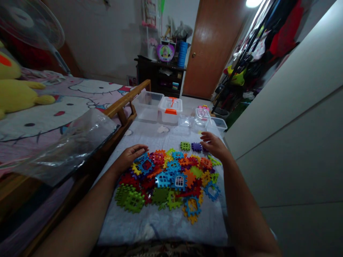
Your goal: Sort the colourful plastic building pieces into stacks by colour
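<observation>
A pale cloth (160,225) carries a loose heap of coloured interlocking tiles (171,178), none visibly joined. The left hand (131,155) lies flat on the heap's left edge, fingers slack and holding nothing. The right hand (213,144) rests at the far right edge, fingers loosely spread and empty, just beside a purple tile (196,146) and a green tile (185,146) lying apart. The wooden bed frame (125,101) and the wardrobe (281,142) hem the sides. Beyond is bare cloth, then clear plastic boxes (148,105) with no tiles seen inside.

Smooth, brightly coloured plastic interlocking tiles (171,178), matt pale cloth sheet (160,225) beneath, clear glossy plastic storage boxes (148,105), crinkled shiny transparent plastic bag (72,142), varnished wooden bed rail (125,101), plush yellow toy (18,91)
</observation>
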Motion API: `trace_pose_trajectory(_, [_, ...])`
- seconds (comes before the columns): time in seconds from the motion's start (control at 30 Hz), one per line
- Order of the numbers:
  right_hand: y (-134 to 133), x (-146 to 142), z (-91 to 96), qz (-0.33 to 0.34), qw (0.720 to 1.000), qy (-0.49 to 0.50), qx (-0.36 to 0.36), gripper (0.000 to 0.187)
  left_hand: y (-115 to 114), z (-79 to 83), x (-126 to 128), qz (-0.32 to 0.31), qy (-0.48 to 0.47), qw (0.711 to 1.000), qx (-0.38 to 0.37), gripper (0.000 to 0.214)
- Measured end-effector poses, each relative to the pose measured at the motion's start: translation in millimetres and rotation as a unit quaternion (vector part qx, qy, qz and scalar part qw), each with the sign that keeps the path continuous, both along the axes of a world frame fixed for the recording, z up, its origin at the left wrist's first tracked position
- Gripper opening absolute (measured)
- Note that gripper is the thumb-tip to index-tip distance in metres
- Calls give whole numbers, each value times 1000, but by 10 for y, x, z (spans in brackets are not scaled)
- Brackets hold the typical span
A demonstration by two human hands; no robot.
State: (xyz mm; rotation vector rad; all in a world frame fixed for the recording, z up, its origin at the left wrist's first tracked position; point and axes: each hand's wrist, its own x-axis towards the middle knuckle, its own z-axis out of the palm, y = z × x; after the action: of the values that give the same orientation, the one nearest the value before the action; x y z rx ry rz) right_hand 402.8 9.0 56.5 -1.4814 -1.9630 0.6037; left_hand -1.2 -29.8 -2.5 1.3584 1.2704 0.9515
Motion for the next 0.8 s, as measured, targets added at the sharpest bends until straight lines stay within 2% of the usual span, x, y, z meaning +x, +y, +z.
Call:
trace_pose_trajectory(0.1, [-164, -10, -15, 2, 999, -30, -11, 38, -5, 8, 8, -2, 3, 1000, 6, 59])
trace_pose_trajectory(0.17, [-193, -98, -21, 5, 996, -87, 7, 38, -6, 12, 12, -1, 10, 1000, 7, 59])
trace_pose_trajectory(0.27, [-100, -316, -34, 44, 979, -195, 36, 43, -11, 20, 17, 3, 13, 1000, 9, 59])
trace_pose_trajectory(0.4, [130, -600, -124, 77, 951, -300, -4, 62, -29, 34, 22, 6, 7, 1000, 6, 62])
trace_pose_trajectory(0.6, [303, -681, -288, 82, 946, -313, -29, 62, -47, 34, 21, 4, 3, 1000, 3, 60])
trace_pose_trajectory(0.8, [326, -664, -286, 77, 948, -306, -36, 62, -43, 41, 27, 11, -10, 1000, -12, 64])
